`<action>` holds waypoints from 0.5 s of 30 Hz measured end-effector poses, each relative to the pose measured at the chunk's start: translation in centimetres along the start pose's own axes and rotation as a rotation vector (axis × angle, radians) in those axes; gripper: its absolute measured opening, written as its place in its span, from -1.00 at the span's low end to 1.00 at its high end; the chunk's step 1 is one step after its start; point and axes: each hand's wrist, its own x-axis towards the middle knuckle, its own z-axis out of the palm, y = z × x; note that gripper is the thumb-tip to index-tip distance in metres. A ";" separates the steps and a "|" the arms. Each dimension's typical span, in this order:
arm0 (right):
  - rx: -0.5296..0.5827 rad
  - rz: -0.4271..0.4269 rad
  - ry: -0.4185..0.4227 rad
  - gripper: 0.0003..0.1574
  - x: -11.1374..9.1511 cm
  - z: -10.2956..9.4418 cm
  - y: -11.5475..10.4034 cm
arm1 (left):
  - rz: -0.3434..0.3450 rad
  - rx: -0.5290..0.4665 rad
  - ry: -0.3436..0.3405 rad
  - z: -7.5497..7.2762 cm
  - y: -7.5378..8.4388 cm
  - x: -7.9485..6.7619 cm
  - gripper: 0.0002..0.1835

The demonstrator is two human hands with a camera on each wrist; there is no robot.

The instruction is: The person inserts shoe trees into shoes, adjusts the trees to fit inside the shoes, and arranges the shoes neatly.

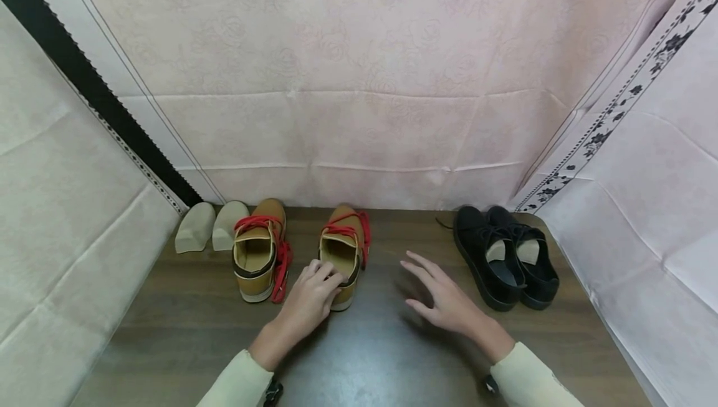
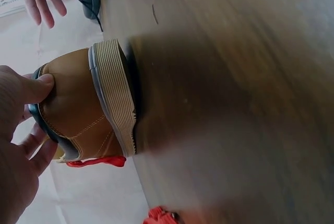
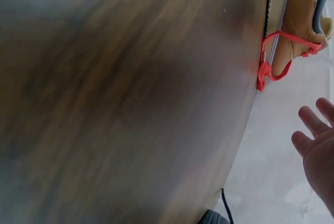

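Two tan shoes with red laces stand toes to the back wall on the wooden table (image 1: 370,357). My left hand (image 1: 324,277) grips the heel of the right tan shoe (image 1: 343,248); in the left wrist view my left hand (image 2: 32,113) has its thumb on the shoe's (image 2: 78,109) heel and fingers curled into the collar. The left tan shoe (image 1: 259,251) stands apart, untouched. My right hand (image 1: 432,288) hovers open above the table between the tan shoe and a pair of black shoes (image 1: 505,257); its spread fingers (image 3: 313,125) hold nothing.
Two pale shoe inserts (image 1: 210,226) lie at the back left corner. Pink cloth walls (image 1: 359,114) close in the table at the back and both sides. Bare wood lies in front of the shoes. A red lace (image 3: 271,62) trails off the tan shoe.
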 end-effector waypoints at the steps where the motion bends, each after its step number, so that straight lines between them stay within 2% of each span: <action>1: 0.010 0.012 -0.004 -0.01 -0.1 -0.1 0.0 | 0.004 -0.002 0.000 0.1 0.1 0.1 -0.79; 7: 0.078 0.039 0.002 -0.01 -0.9 -0.6 0.5 | 0.035 -0.018 0.013 0.7 0.6 0.4 -0.81; 12: 0.097 0.074 0.003 -0.03 -1.6 -0.9 1.2 | 0.053 -0.022 0.005 1.1 1.1 0.8 -0.81; 15: 0.102 0.064 0.014 -0.03 -1.8 -1.1 1.6 | 0.064 -0.024 -0.001 1.4 1.4 1.2 -0.80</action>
